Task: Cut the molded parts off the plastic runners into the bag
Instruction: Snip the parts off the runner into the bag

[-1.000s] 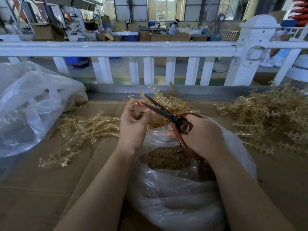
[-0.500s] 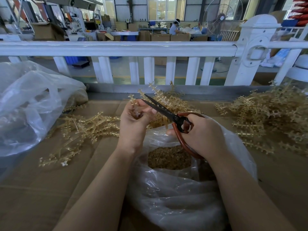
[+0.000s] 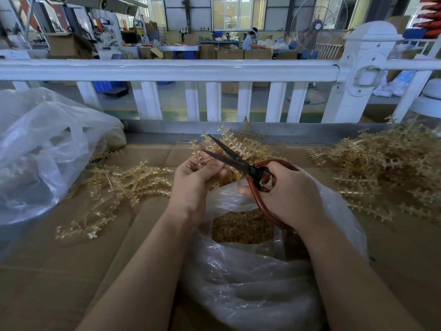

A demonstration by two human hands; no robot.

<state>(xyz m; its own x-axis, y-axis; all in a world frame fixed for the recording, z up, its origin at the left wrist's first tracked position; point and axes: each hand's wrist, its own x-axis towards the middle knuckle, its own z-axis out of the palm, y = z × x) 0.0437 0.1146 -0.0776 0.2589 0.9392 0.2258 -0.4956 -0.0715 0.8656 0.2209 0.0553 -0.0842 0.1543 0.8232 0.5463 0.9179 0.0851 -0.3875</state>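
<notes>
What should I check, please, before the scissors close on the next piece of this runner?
1. Runner firmly held: ok, the left hand grips it.
2. Scissors held: ok, the right hand has its fingers through the red handles.
3. Blades open: ok, they are spread beside the runner.
4. Left fingers clear of the blades: not ok, the lower blade lies right against the fingertips.
5. Bag under the cut: ok, its open mouth sits just below both hands.
6. Part lined up between the blades: cannot tell, the left hand hides the spot.
</notes>
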